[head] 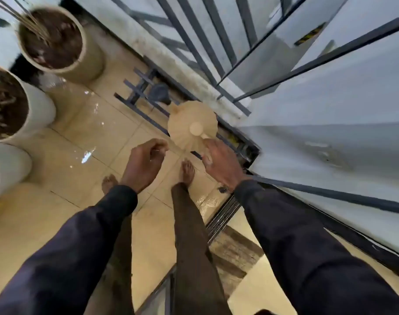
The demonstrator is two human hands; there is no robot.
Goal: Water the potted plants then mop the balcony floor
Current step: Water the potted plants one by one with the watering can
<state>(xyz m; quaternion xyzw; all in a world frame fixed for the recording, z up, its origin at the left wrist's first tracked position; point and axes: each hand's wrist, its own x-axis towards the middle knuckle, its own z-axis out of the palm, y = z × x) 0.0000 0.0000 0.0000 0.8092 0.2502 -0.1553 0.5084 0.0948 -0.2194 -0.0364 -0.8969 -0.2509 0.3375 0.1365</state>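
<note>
Right hand (pixel 219 165) grips jug (pixel 188 130), left hand (pixel 141 163) curled (can't tell if holding anything): I'd keep jug level and tread carefully, floor (pixel 80 133) looks wet near pots (pixel 92 59).

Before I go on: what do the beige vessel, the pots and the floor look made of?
The beige vessel looks like matte plastic, judging by its moulded ribs. The pots are smooth off-white, ceramic or plastic, I cannot tell. The floor is glossy beige tile, with grout lines and wet reflections.
</note>
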